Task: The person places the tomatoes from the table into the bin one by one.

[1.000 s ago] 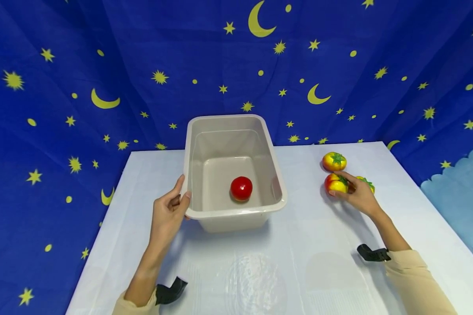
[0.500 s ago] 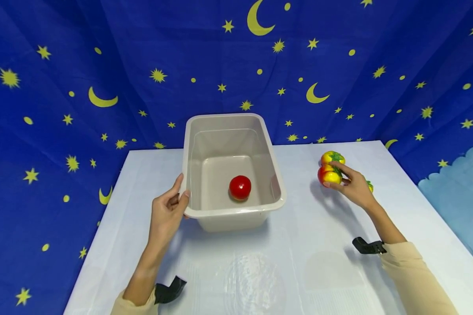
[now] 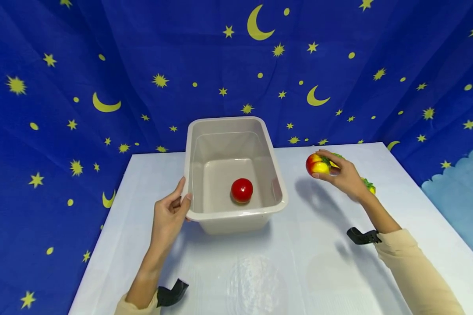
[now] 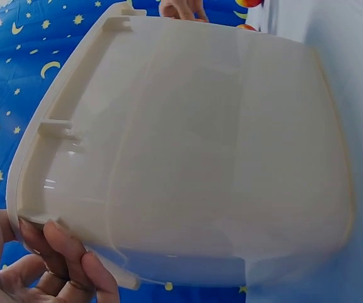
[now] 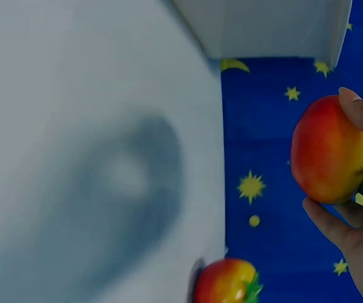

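Note:
My left hand point(image 3: 167, 218) grips the left rim of a light grey plastic bin point(image 3: 236, 215), thumb on top and fingers curled beneath; the left wrist view shows those fingers point(image 4: 67, 243) under the lip. Inside the bin lies a round, glossy red fruit point(image 3: 242, 190). To the right of the bin, my right hand point(image 3: 347, 177) pinches a red-and-yellow toy fruit point(image 3: 316, 165) with a green leafy cap between thumb and fingers. In the right wrist view this fruit point(image 5: 326, 151) is held above the table, its shadow falling well apart from it.
A similar fruit point(image 3: 370, 187) rests on the white table point(image 3: 299, 262) beyond my right wrist. Another fruit point(image 5: 222, 282) sits near the back edge, mostly hidden behind my right hand in the head view. A blue star-and-moon curtain point(image 3: 205, 57) stands behind the table.
My right hand has lifted the red-and-yellow toy fruit from beside the others and carried it up and leftward, nearer the bin. The left hand and the bin stay put.

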A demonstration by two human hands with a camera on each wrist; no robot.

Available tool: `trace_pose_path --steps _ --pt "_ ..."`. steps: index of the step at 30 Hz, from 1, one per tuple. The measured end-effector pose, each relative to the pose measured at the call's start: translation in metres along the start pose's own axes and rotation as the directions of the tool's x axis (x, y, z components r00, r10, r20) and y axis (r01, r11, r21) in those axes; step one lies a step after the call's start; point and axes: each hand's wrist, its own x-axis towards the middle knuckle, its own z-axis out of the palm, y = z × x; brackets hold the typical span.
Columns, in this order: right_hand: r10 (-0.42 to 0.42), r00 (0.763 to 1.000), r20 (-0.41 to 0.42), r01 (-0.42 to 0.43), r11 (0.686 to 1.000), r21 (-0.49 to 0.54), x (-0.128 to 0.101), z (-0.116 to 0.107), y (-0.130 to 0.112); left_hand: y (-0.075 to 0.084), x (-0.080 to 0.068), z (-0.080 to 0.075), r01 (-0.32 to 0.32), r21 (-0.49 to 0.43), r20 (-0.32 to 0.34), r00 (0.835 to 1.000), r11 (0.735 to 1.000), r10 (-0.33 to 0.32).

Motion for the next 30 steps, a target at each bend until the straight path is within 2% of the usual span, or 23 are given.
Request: trace_pose_path --steps 3,9,18,25,30 --pt "-0.008 1.000 0.006 0.008 1.000 0.019 0.002 0.002 -0.008 0.000 -0.001 0.000 -0.002 0.007 0.000 1.000 1.000 0.002" --pt "-0.124 0.992 -0.008 0.123 0.992 -0.019 0.006 0.008 -0.018 0.000 -0.002 0.002 -0.003 0.010 0.010 1.000 1.000 0.003" --pt "-0.177 0.984 -0.002 0.176 0.984 -0.035 0.024 0.009 -0.041 -0.001 -0.003 0.001 -0.003 0.010 0.005 1.000 1.000 0.003" --pt "-0.184 0.983 0.019 0.183 0.982 0.036 0.033 0.008 -0.063 0.001 -0.002 0.000 -0.023 -0.003 0.006 1.000 1.000 0.023" --pt "-0.224 0.974 0.019 0.222 0.972 0.081 0.034 0.011 -0.074 0.002 -0.002 0.000 -0.023 -0.013 0.008 1.000 1.000 0.023"
